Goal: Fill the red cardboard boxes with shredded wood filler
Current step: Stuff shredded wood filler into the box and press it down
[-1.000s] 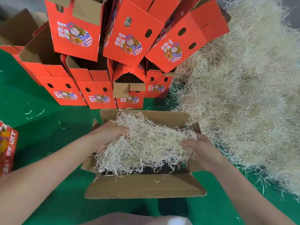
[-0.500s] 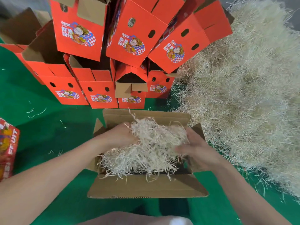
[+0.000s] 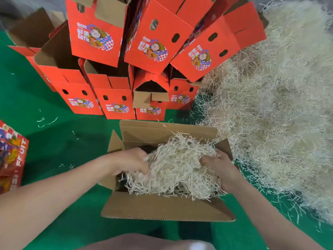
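shredded wood filler [image 3: 176,168] is bunched in the open cardboard box [image 3: 167,208]. its left side is gripped by the left hand [image 3: 131,161], fingers curled in; its right side is clutched by the right hand [image 3: 218,170]. a loose filler pile [image 3: 270,105] is heaped just beside, right.

shredded wood filler [image 3: 176,166] piled in the open box [image 3: 167,208]

a pale, tangled clump is mounded above the rim, the brown flaps being spread outward. a large loose heap [image 3: 270,105] is spread just to the right. printed red boxes [image 3: 115,101] are stacked behind, tops open.
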